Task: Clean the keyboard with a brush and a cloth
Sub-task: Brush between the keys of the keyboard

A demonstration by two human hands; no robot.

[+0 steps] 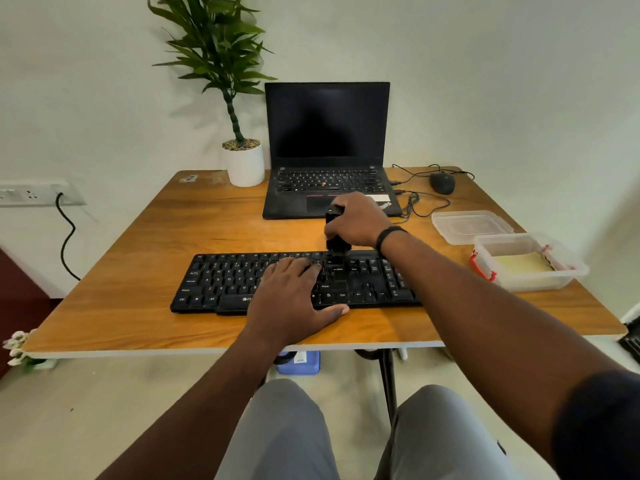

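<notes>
The right hand (360,220) is gripping a black brush (335,237) over the black keyboard (221,282), the left hand (294,292) is lying spread, and the clear plastic box (568,271) is holding a yellow cloth (523,263).

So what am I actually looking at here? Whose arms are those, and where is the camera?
There is no machine here: a person wears a camera on the head, so the single picture looks down past their own arms and knees. They sit at a wooden table. The left hand lies flat on a black keyboard, steadying it. The right hand grips a black brush, held upright with its lower end on the keys. Further back stand an open laptop with a dark screen, a potted plant and a mouse. On the right sit a clear plastic box with something pale yellow inside, possibly the cloth, and its lid.
</notes>
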